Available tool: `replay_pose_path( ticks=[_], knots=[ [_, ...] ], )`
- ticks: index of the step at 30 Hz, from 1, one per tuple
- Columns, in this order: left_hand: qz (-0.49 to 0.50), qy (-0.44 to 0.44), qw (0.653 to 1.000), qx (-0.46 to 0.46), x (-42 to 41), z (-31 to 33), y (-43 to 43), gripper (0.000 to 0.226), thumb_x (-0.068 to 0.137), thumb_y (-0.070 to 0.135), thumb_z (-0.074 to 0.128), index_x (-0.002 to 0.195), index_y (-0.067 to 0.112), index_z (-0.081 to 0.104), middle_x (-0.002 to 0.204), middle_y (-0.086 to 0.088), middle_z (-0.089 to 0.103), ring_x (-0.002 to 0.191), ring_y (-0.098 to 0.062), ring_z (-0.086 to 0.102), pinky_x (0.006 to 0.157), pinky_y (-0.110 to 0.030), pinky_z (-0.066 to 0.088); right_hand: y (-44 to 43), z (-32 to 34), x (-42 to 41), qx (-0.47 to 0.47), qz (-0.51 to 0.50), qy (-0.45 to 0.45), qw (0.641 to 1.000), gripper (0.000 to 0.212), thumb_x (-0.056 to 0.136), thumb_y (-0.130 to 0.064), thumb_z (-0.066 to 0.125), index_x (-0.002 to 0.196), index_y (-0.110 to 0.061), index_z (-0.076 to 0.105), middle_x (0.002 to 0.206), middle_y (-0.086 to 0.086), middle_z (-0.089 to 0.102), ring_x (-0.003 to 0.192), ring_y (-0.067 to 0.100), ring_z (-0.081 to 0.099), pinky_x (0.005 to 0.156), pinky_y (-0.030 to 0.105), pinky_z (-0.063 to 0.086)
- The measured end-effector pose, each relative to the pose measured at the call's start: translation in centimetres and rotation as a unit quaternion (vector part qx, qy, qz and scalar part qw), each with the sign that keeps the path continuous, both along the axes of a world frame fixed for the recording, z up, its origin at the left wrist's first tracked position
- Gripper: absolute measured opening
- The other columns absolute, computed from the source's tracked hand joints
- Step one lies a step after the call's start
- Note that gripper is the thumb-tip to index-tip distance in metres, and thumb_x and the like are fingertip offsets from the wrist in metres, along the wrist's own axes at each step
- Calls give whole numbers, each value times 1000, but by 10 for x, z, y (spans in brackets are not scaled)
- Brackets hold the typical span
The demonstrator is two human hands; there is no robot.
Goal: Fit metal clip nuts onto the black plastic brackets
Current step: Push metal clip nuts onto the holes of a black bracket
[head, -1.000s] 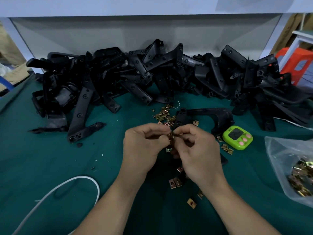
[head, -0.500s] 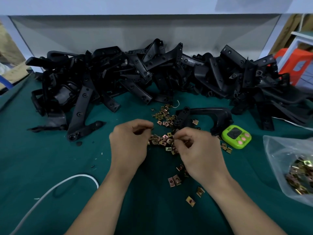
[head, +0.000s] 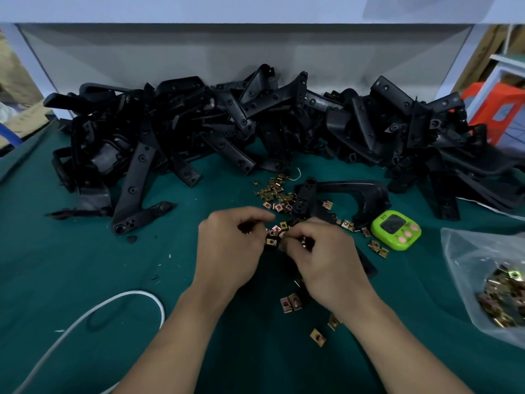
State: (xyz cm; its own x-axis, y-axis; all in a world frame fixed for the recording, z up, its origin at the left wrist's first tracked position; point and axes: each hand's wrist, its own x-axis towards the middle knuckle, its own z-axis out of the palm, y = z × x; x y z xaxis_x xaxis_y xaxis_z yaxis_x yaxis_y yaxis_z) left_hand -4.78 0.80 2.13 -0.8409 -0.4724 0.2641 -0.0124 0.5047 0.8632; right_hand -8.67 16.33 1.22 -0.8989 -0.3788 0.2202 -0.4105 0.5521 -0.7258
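Head view: right hand [head: 324,261] largely hides bracket [head: 368,267].

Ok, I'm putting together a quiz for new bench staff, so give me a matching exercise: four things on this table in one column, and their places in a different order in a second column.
Things
1. green timer
2. clear plastic bag
3. white cable
4. pile of black brackets

Places
A. along the back of the table
B. near left
C. far right edge, holding clip nuts
D. right of centre

Pairs: 1-D, 2-C, 3-B, 4-A
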Motion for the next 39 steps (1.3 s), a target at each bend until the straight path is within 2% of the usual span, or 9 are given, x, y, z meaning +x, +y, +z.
replay_pose_path(
  ticks=[2, 5, 8, 12, 23, 31, 34, 37, 39],
  knots=[
    [-46, 19, 998, 46, 2, 2, 3, 33, 85, 6, 72, 87, 37, 82, 79, 25, 75, 77, 7, 70, 69, -9, 53, 0, 2, -3, -122, -21, -79, 989, 20, 95, -20, 68, 80, -31, 76, 73, -18, 68, 69, 0, 62, 61, 9, 41],
    [-110, 28, 989, 91, 5, 4, 8, 31, 83, 7, 78, 94, 35, 82, 85, 20, 77, 84, 2, 73, 73, -11, 55, 1, 8, -3, -297, -23, -219, 929, 23, 99, -13, 64, 81, -19, 78, 64, -1, 67, 51, 11, 54, 45, 20, 40],
    [-127, 31, 985, 112, 3, 3, 7, 32, 81, 7, 82, 94, 36, 82, 85, 16, 78, 84, -4, 75, 75, -17, 58, 2, 13, -4, -379, 5, -299, 876, 24, 99, -5, 62, 82, -9, 78, 70, 12, 68, 50, 17, 55, 40, 24, 40],
    [-133, 26, 975, 175, 0, 0, 4, 29, 81, 6, 83, 92, 33, 83, 85, 5, 79, 84, -14, 77, 77, -29, 60, 4, 15, -6, -404, 20, -320, 856, 22, 96, 1, 62, 84, -7, 79, 74, 16, 69, 55, 18, 60, 45, 24, 45],
    [-144, 30, 963, 228, -1, 1, 4, 30, 81, 0, 80, 86, 29, 84, 84, 3, 77, 80, -13, 73, 73, -20, 56, 3, 14, -2, -337, 26, -282, 898, 14, 93, 3, 67, 91, -7, 77, 77, 14, 75, 59, 21, 67, 50, 23, 52],
    [-146, 3, 952, 267, 0, 3, 9, 23, 78, 11, 85, 94, 27, 83, 90, 2, 80, 89, -11, 75, 80, -22, 57, 3, 12, -4, -395, -16, -395, 829, 21, 92, -5, 67, 75, -11, 76, 62, 10, 57, 45, 12, 42, 46, 22, 32],
    [-145, 8, 945, 292, 0, 4, 9, 21, 82, 6, 81, 89, 25, 84, 84, -2, 80, 79, -7, 72, 72, -16, 54, 5, 14, -7, -359, -27, -337, 870, 19, 90, -7, 71, 74, -13, 78, 59, 7, 58, 44, 10, 41, 43, 19, 31],
    [-101, -16, 940, 325, -2, 2, 7, 19, 87, 7, 77, 87, 25, 83, 83, 0, 78, 77, -9, 69, 70, -17, 55, 17, 15, -14, -180, -130, -45, 974, 12, 88, -16, 74, 78, -22, 77, 62, -11, 68, 53, 5, 59, 50, 14, 42],
    [-87, -24, 930, 357, -3, 1, 5, 22, 92, 6, 71, 85, 24, 82, 90, -2, 79, 85, -14, 74, 71, -20, 57, 24, 16, -17, -59, -188, 86, 977, 7, 87, -24, 75, 92, -28, 73, 71, -16, 68, 68, 4, 61, 60, 12, 39]
  ],
)
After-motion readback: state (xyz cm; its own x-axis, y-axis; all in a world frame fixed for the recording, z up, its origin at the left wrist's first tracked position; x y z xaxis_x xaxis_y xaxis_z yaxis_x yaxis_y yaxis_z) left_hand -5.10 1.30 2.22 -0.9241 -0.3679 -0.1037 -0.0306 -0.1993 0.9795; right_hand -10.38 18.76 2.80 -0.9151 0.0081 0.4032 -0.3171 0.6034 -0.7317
